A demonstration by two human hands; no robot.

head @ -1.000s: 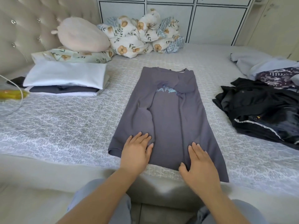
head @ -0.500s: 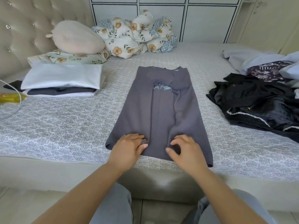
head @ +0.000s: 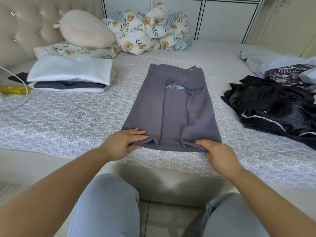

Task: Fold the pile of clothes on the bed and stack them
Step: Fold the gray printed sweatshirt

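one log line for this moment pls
fold | both hands pinch grey t-shirt hem | left hand | right hand | stack left

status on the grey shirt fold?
Both hands, left and right, pinch grey shirt hem corners. Sides folded in, shirt flat. Nothing in the way.

— What is at the far side of the room?

— A white cabinet front (head: 222, 19) with dark-lined panels runs along the far wall, with a pale door (head: 290, 26) to its right.

— And on the left?

— A beige tufted headboard (head: 20, 29) with shiny buttons. The bed (head: 68, 120) wears a grey-and-white patterned cover.

— The floor?

— Pale tiles (head: 164, 219) show near, below the bed's edge. Soft daylight fills everything evenly.
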